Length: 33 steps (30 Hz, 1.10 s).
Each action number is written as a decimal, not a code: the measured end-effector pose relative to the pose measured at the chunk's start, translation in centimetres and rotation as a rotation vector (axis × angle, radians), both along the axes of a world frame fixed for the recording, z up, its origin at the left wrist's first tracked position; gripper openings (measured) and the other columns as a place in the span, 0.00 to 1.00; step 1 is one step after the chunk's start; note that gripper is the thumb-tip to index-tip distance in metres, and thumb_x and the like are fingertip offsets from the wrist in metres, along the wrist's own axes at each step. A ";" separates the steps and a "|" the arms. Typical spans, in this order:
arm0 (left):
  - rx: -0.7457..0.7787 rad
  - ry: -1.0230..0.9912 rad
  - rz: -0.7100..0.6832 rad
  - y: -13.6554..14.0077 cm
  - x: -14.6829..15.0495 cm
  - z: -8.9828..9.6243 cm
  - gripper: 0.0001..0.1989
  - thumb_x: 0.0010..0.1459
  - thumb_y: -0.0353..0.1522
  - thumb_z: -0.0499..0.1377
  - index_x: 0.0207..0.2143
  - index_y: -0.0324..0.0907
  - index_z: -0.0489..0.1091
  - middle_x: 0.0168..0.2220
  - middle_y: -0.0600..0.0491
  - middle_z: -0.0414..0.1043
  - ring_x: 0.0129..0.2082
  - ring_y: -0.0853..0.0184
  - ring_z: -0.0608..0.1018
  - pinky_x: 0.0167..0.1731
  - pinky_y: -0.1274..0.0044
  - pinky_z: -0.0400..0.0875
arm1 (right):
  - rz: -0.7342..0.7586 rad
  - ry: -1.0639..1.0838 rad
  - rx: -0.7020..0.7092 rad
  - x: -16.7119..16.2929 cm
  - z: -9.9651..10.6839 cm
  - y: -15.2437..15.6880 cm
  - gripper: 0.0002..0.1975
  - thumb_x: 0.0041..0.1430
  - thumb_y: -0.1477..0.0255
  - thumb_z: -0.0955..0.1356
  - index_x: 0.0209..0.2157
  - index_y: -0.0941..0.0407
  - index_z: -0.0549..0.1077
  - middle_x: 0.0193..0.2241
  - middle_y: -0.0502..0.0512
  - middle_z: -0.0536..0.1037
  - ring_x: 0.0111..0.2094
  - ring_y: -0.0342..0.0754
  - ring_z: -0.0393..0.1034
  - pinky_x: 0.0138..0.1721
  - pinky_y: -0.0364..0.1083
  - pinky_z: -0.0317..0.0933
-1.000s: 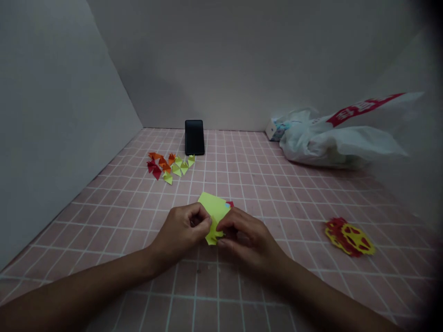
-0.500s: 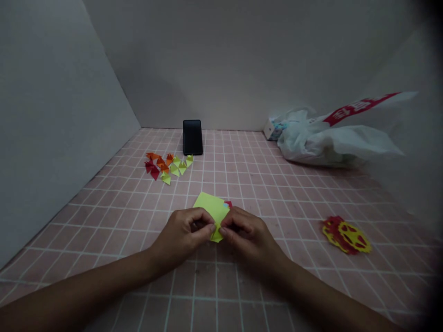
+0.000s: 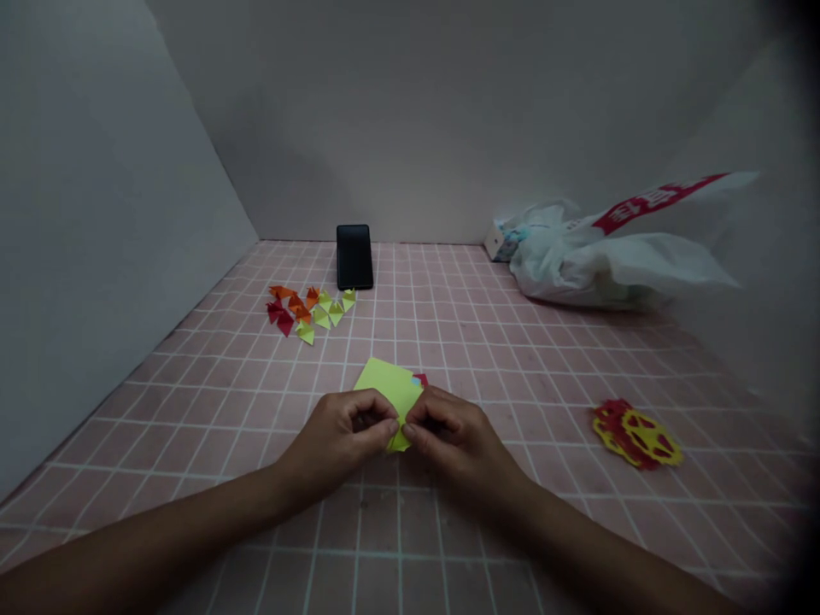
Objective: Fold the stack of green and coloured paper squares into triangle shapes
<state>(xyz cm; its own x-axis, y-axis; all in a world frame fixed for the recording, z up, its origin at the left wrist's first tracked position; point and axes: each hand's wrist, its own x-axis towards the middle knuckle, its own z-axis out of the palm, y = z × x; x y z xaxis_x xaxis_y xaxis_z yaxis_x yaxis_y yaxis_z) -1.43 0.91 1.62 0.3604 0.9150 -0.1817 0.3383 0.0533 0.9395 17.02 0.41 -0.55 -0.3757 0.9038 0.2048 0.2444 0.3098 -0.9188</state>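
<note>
A small piece of yellow paper (image 3: 400, 440) is pinched between the fingertips of both hands, and looks folded, though the fingers cover much of it. My left hand (image 3: 346, 434) grips its left side with thumb and forefinger. From the other side, my right hand (image 3: 458, 431) pinches it the same way. Directly behind the fingers lies a yellow paper square (image 3: 383, 377), with a red corner and a pale blue bit of paper (image 3: 417, 381) peeking out at its right. Both hands partly hide these sheets.
Several small folded paper figures (image 3: 301, 309) in red, orange and yellow lie at the left. Beyond them a black phone (image 3: 354, 256) leans upright. At back right sits a white plastic bag (image 3: 576, 265) beside a box (image 3: 498, 242). Red and yellow cut-out discs (image 3: 641, 436) lie at right.
The view has shifted very slightly. Both hands keep their pinch on the small yellow paper, with the fingertips moving only a little.
</note>
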 end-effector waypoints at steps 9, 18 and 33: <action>-0.070 -0.047 0.006 0.1 0.2 -0.1 0.07 0.52 0.34 0.59 0.27 0.38 0.70 0.24 0.56 0.68 0.26 0.71 0.69 0.27 0.80 0.63 | -0.007 -0.010 -0.023 -0.1 0.1 -0.1 0.09 0.57 0.80 0.66 0.24 0.57 0.68 0.25 0.49 0.70 0.29 0.44 0.65 0.32 0.44 0.56; -0.072 -0.033 -0.002 0.1 0.1 0.0 0.07 0.52 0.34 0.59 0.26 0.38 0.69 0.24 0.56 0.67 0.25 0.71 0.69 0.26 0.79 0.62 | -0.002 -0.014 -0.028 -0.2 -0.2 -0.2 0.09 0.57 0.79 0.67 0.24 0.57 0.68 0.26 0.49 0.70 0.29 0.44 0.65 0.31 0.44 0.55; -0.054 0.012 -0.071 0.0 0.3 0.0 0.06 0.52 0.32 0.58 0.26 0.38 0.69 0.23 0.57 0.66 0.24 0.72 0.68 0.25 0.80 0.61 | 0.013 -0.018 -0.064 -0.1 0.5 -0.2 0.06 0.57 0.77 0.66 0.27 0.57 0.68 0.26 0.49 0.69 0.28 0.44 0.63 0.29 0.43 0.55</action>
<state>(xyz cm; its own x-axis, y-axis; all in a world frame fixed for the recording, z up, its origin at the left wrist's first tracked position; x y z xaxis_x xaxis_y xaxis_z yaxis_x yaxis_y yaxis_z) -1.14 0.91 1.66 0.4213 0.8760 -0.2347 0.3543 0.0792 0.9318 16.90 0.18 -0.09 -0.3902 0.9100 0.1400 0.2571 0.2537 -0.9325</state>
